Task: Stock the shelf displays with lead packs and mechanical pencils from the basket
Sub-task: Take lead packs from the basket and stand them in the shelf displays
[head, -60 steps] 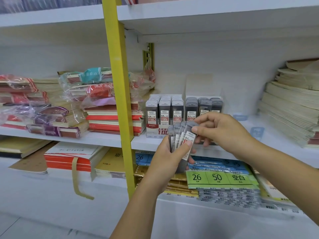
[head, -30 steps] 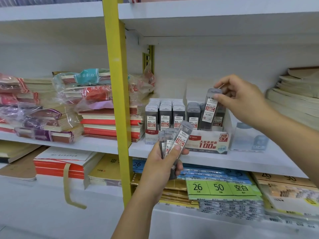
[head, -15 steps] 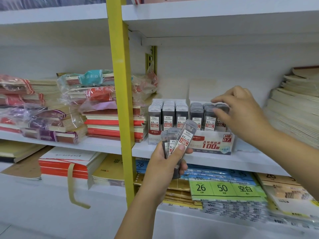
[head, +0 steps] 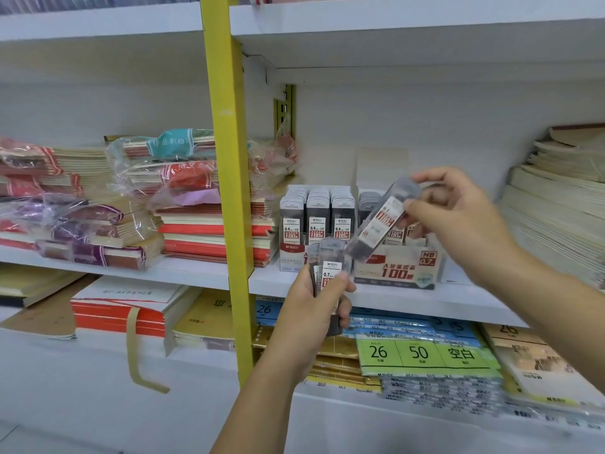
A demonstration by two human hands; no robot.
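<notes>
My left hand [head: 316, 309] grips a small fan of clear 0.7 lead packs [head: 330, 268] in front of the middle shelf. My right hand [head: 458, 217] pinches a single lead pack [head: 379, 224], tilted, just above and in front of the 0.7 HB display box [head: 397, 268]. That box holds a few upright packs, partly hidden by the held pack. To its left stands the 0.5 display box [head: 316, 221], filled with rows of packs. No basket and no mechanical pencils are in view.
A yellow upright post [head: 230, 191] splits the shelving. Wrapped notebook stacks [head: 147, 198] sit left of the displays, and a tall paper stack [head: 553, 204] sits at the right. The shelf below holds labelled paper packs [head: 422, 353]. The upper shelf [head: 393, 31] overhangs.
My right hand left the 0.7 box, came back to the fan in my left hand and now holds a fresh pack. The fan has fewer packs.
</notes>
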